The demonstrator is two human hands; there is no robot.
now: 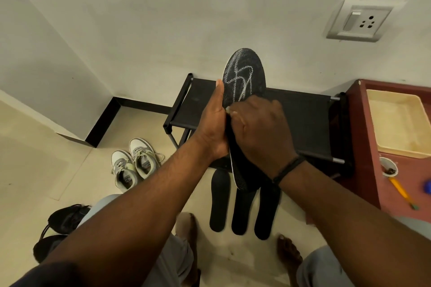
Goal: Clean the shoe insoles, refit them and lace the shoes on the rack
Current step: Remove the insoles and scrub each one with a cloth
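Note:
My left hand grips a black insole by its left edge and holds it upright above the black shoe rack. White squiggly marks cover the insole's upper half. My right hand lies over the insole's middle and pinches a small white piece against it. Three more black insoles lie side by side on the floor below. A pair of grey and white laced sneakers stands on the floor to the left of the rack.
A dark red table at the right carries a cream tray, a small cup and a yellow pencil. Black shoes sit at the lower left. A wall socket is above. My bare feet are below.

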